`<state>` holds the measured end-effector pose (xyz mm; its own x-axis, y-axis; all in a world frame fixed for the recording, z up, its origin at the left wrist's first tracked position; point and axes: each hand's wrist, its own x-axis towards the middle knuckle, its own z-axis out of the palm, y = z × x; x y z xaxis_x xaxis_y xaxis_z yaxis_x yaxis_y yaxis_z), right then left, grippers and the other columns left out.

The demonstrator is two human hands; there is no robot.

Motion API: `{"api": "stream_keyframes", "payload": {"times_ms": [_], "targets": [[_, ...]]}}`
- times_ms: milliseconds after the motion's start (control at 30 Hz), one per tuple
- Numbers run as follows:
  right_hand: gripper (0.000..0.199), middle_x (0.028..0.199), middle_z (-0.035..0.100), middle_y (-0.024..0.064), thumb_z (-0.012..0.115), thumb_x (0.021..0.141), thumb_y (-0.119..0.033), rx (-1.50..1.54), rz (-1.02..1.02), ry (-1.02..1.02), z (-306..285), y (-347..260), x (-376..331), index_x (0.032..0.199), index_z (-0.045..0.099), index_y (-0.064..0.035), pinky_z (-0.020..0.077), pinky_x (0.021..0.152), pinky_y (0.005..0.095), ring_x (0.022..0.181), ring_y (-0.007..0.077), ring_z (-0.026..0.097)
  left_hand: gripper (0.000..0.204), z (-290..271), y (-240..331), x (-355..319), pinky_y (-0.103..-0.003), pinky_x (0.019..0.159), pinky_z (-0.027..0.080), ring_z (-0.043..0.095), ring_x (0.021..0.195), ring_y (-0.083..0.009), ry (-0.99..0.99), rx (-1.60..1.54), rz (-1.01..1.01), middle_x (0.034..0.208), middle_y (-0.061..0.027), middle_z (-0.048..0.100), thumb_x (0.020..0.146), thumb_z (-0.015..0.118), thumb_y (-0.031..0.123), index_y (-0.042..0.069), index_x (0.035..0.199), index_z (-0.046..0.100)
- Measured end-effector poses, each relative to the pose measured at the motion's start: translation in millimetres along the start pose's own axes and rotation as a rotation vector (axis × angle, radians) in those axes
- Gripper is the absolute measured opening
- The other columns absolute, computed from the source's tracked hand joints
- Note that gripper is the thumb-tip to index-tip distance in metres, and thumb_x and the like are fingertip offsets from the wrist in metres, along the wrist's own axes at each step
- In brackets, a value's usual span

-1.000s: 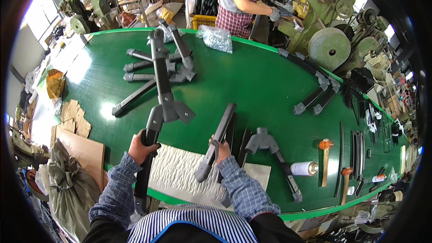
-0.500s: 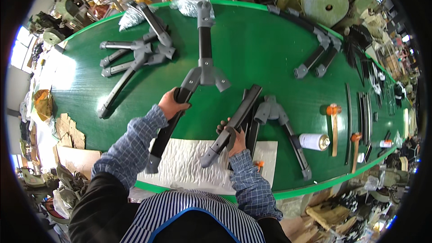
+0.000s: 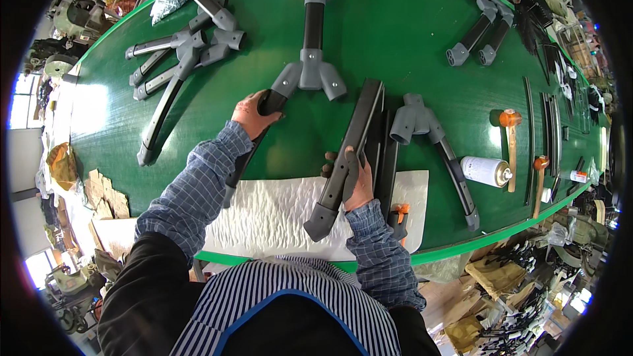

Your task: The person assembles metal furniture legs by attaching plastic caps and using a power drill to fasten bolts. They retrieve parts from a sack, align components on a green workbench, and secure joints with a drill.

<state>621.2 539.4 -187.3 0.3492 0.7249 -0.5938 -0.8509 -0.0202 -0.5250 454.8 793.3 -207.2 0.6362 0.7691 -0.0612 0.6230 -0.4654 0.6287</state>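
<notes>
My left hand (image 3: 256,116) is wrapped round the lower dark tube of a forked tube frame (image 3: 313,69) with grey plastic joints. The frame's other tube points to the far edge of the table. My right hand (image 3: 361,186) grips a separate dark tube (image 3: 359,115) with a grey end piece at its near end, held at a slant. Just right of that tube, further dark bars (image 3: 388,158) lie partly hidden. Beside them is another grey-jointed tube piece (image 3: 414,115), its leg angled to the near right.
A pile of jointed tubes (image 3: 191,46) lies far left. Two mallets (image 3: 511,118) with orange heads, a spray can (image 3: 486,171) and thin dark rods (image 3: 529,138) are on the right. A white padded sheet (image 3: 277,214) covers the near edge of the green table (image 3: 264,13).
The view has shifted, so the table's things sit higher in it. The tube in my right hand stands steeper than before. My left hand keeps its hold on the frame.
</notes>
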Motion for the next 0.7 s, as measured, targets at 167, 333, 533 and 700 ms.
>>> {"api": "stream_keyframes", "payload": {"times_ms": [167, 333, 533, 700], "targets": [[0.043, 0.09, 0.067, 0.0134, 0.061, 0.095, -0.043, -0.105, 0.071, -0.049, 23, -12, 3, 0.118, 0.054, -0.0069, 0.0574, 0.062, 0.0344, 0.07, 0.0228, 0.067, 0.061, -15, 3, -2, -0.043, 0.098, 0.048, 0.057, 0.111, -0.0387, 0.062, 0.079, 0.018, 0.116, -0.02, 0.059, 0.073, 0.081, 0.029, 0.007, 0.127, 0.061], [0.043, 0.084, 0.068, 0.0122, 0.056, 0.097, -0.049, -0.172, -0.085, -0.059, 28, -20, -7, 0.105, 0.055, -0.0074, 0.0567, 0.06, 0.0366, 0.066, 0.0232, 0.067, 0.045, -18, 16, -32, -0.045, 0.098, 0.046, 0.055, 0.112, -0.0404, 0.299, 0.063, 0.178, 0.116, -0.0215, 0.06, 0.082, 0.072, 0.022, 0.007, 0.123, 0.062], [0.048, 0.097, 0.067, 0.0174, 0.054, 0.099, -0.047, -0.008, -0.2, -0.119, 21, -34, -34, 0.118, 0.052, -0.0032, 0.0584, 0.073, 0.042, 0.08, 0.0281, 0.067, 0.034, -14, 37, -123, -0.043, 0.091, 0.048, 0.059, 0.104, -0.0426, 0.331, -0.136, 0.153, 0.114, -0.0225, 0.059, 0.087, 0.066, 0.009, 0.002, 0.12, 0.062], [0.044, 0.097, 0.066, 0.0192, 0.048, 0.101, -0.044, 0.084, -0.176, -0.105, 15, -28, -58, 0.119, 0.051, -0.0039, 0.0573, 0.078, 0.0443, 0.082, 0.0312, 0.066, 0.026, -2, 55, -228, -0.039, 0.088, 0.049, 0.062, 0.102, -0.0376, 0.138, -0.243, 0.198, 0.108, -0.0179, 0.062, 0.087, 0.064, 0.003, 0.002, 0.112, 0.064]]}}
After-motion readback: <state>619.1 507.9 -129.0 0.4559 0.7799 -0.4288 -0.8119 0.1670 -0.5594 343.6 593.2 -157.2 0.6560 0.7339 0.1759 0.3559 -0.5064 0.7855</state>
